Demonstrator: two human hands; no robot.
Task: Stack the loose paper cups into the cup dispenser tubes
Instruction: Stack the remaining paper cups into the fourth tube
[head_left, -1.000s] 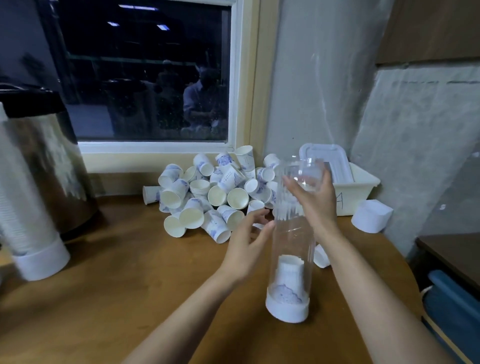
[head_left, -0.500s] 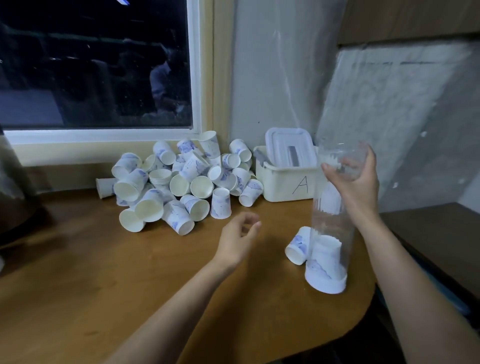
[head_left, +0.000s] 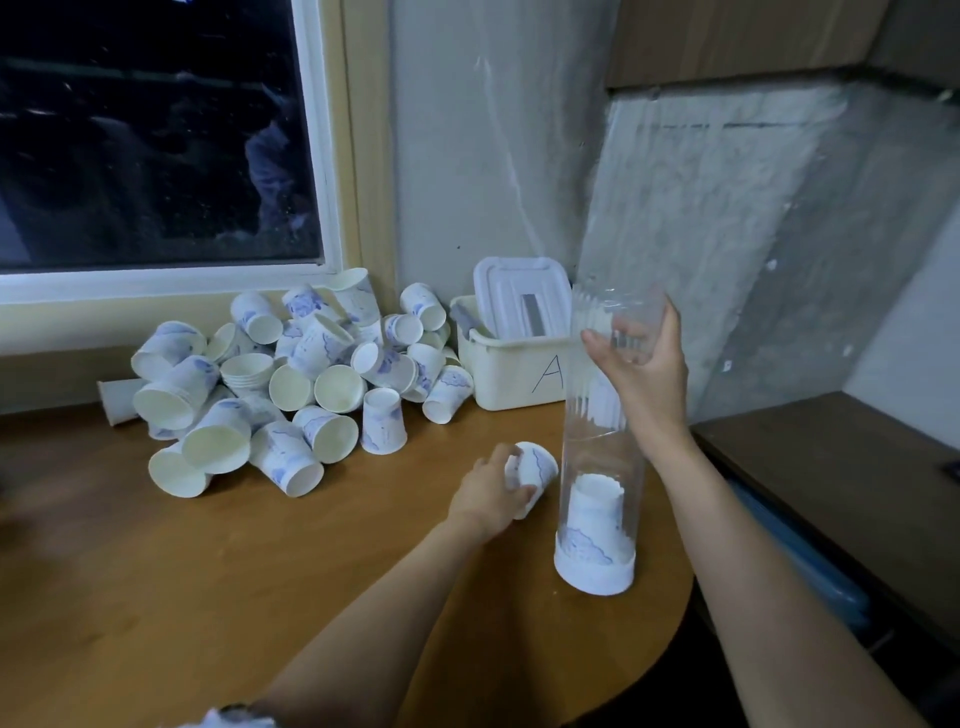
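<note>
Clear dispenser tube (head_left: 597, 436) standing upright on its white base (head_left: 595, 571), near the rounded edge of the tabletop (head_left: 260, 571). The right hand (head_left: 644, 374) has its grip closed round the tube's open top, thumb on the near side. At the bottom of the tube sits a short stack of cups (head_left: 595, 512), narrow end up. Just left of the tube, the grip of the left hand (head_left: 488, 493) holds one loose paper cup (head_left: 537, 467), tipped on its side low over the tabletop; whether it touches the wood cannot be told. Farther left of the tube, a pile of loose cups (head_left: 291, 384), white with blue print, lies below the window (head_left: 145, 130). Behind the tube stands a cream bin (head_left: 514, 374) marked "A", with a white lid (head_left: 519, 291) propped in it.
</note>
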